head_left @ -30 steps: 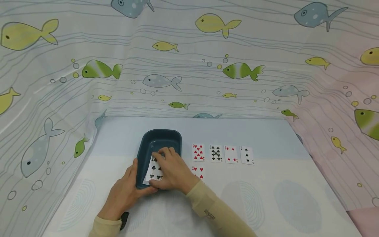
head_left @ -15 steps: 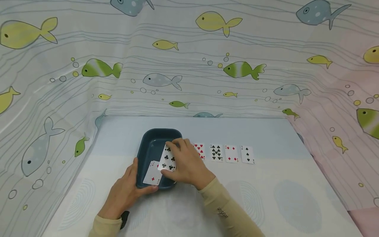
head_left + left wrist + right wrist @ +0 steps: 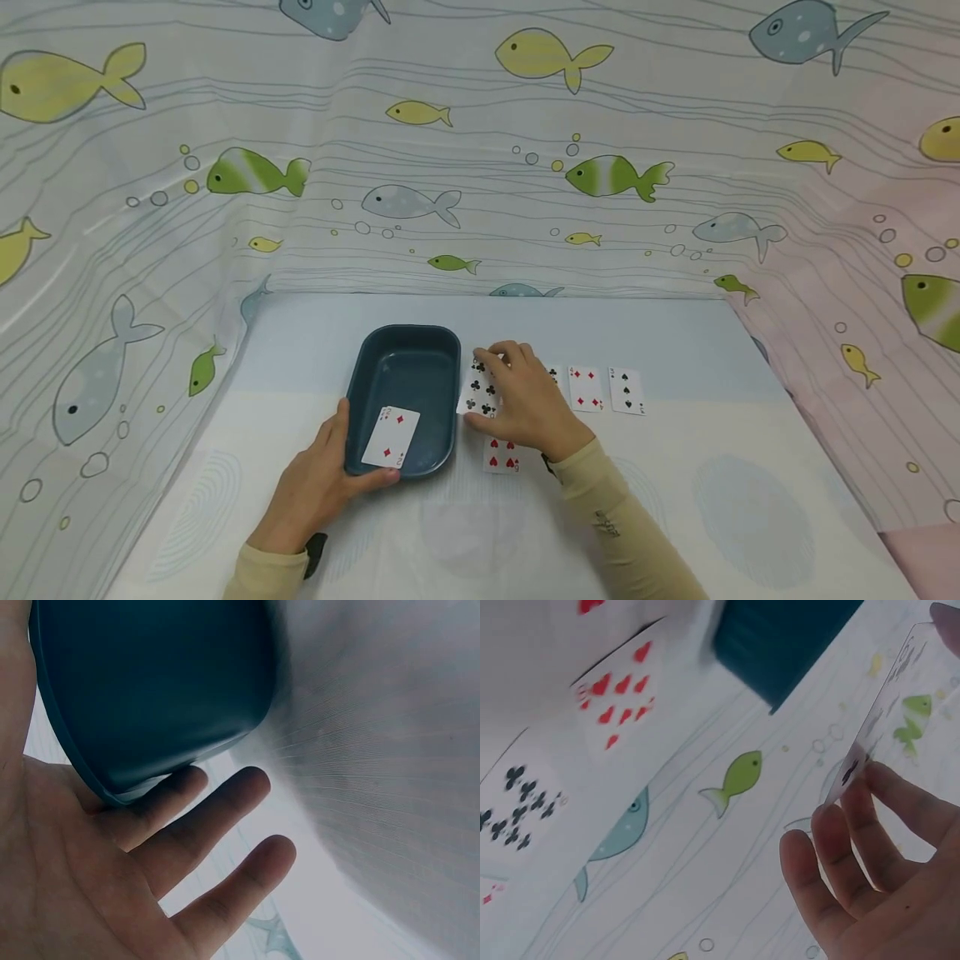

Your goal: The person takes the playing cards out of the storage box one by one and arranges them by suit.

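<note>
Teal plastic is what the tray [image 3: 405, 367] is made of; it is being steadied at its near left corner by the left hand [image 3: 318, 487], the thumb laid along the left wall and the fingers reaching under the near rim. In the left wrist view the fingers [image 3: 225, 802] are being held straight and slightly spread beneath the tray's base [image 3: 150, 682], not curled round it. One diamond card [image 3: 391, 437] is lying face up inside the tray, tilted against the near wall.

A clubs card [image 3: 478, 390] is being pinched by the right hand [image 3: 525, 404] just right of the tray, above the table. In the right wrist view this card [image 3: 870, 727] is being held edge-on between fingertips [image 3: 855, 817] and thumb, the fingers curled round its lower edge.

A hearts card [image 3: 502, 456] is lying flat on the table just near of the right hand, partly covered by the wrist. A row of cards is lying further back: a second clubs card [image 3: 556, 374], mostly hidden behind the hand, then a diamonds card [image 3: 586, 390] and a spades card [image 3: 626, 391], side by side and apart from one another. The table [image 3: 712, 500] is being enclosed on three sides by fish-print fabric [image 3: 480, 150]. Both arms are being covered by cream sleeves [image 3: 622, 533]
</note>
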`<state>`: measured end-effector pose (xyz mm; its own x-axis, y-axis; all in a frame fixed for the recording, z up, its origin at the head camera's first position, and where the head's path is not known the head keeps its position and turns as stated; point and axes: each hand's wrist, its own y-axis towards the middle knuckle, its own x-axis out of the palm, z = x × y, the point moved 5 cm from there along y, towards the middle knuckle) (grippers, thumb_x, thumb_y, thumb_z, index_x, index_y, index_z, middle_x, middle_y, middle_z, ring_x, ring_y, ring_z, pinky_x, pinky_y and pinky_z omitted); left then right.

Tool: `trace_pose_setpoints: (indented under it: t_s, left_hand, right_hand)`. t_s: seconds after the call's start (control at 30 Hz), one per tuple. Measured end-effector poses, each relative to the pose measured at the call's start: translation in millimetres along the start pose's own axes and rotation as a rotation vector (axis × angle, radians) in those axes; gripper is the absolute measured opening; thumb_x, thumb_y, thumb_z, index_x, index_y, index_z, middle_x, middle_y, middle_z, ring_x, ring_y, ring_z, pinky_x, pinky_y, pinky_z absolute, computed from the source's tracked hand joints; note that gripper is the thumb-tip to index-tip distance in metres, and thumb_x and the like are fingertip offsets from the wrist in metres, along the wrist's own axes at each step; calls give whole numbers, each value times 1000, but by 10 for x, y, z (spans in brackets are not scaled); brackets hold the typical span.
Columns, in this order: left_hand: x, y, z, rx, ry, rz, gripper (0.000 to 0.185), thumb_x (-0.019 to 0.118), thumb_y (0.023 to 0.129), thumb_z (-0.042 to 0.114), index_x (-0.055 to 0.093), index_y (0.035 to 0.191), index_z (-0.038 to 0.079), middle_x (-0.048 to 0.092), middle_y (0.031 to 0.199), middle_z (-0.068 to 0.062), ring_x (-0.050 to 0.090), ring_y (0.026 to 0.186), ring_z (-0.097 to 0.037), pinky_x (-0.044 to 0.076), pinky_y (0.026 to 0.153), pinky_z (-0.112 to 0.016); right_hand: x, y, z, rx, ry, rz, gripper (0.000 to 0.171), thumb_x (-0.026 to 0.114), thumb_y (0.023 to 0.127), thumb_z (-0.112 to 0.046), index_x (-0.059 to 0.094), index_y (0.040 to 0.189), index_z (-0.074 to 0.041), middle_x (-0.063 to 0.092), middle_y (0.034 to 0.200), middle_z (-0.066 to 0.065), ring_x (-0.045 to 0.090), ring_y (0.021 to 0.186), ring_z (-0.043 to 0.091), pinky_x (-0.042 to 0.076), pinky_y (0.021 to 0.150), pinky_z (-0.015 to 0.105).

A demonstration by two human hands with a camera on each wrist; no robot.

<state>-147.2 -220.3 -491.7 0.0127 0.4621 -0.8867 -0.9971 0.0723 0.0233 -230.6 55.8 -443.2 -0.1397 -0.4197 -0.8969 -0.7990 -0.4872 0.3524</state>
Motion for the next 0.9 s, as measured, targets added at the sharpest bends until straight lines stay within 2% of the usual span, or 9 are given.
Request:
trace_pose_setpoints:
  t_s: [0.13, 0.53, 0.67, 0.9]
  left_hand:
    - [6, -7, -5, -11, 0, -8, 133, 74, 74, 74, 9, 160, -3, 36, 154, -29, 59, 113, -50, 44, 94, -66]
    - [6, 8, -11, -9, -10, -8, 133, 75, 74, 73, 8, 161, -3, 35, 155, -28, 59, 114, -49, 44, 94, -65]
    - [4, 7, -12, -5, -14, -5, 133, 75, 74, 73, 9, 161, -3, 36, 155, -27, 60, 113, -48, 46, 92, -63]
    - [14, 8, -16, -8, -14, -7, 133, 75, 74, 73, 9, 161, -2, 36, 155, -28, 60, 111, -48, 47, 92, -63]
  right_hand:
    - [8, -87, 157, 3, 28, -20, 86, 80, 75, -55, 54, 146, -13, 51, 133, 4, 48, 114, 22, 48, 90, 39]
    - [18, -324, 590, 32, 14, -78, 86, 83, 73, -57, 58, 142, -12, 55, 131, 4, 49, 115, 22, 49, 91, 39]
    - [27, -397, 671, 40, 8, -93, 85, 83, 73, -56, 59, 141, -12, 56, 130, 4, 50, 113, 22, 50, 90, 39]
    - [44, -549, 727, 8, 11, -99, 81, 85, 72, -50, 61, 139, -10, 58, 128, 6, 52, 114, 25, 48, 96, 43]
